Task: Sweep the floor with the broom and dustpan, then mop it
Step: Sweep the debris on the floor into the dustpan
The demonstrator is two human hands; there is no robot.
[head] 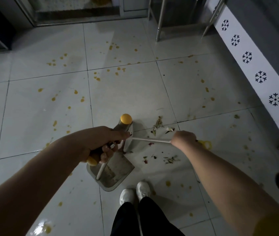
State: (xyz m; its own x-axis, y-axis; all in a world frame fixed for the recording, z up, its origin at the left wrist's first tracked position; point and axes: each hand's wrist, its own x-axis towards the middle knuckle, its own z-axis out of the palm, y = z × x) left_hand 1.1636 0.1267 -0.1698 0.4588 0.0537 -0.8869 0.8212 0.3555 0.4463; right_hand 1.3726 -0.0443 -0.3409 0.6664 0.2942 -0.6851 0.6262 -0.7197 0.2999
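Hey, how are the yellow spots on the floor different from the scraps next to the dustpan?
The spots are round blobs of one colour; the scraps are thin, ragged bits in mixed green, white and reddish tones. The spots are scattered all over the floor; the scraps cluster near the dustpan and the right hand. Both lie on that same floor.

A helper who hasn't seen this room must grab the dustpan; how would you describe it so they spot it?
Start at the white tiled floor, right in front of the person's white shoes. The dustpan is there under the left hand: a flat tray with a rounded rim, broad and grey, unlike the yellow splashes and small scraps around it.
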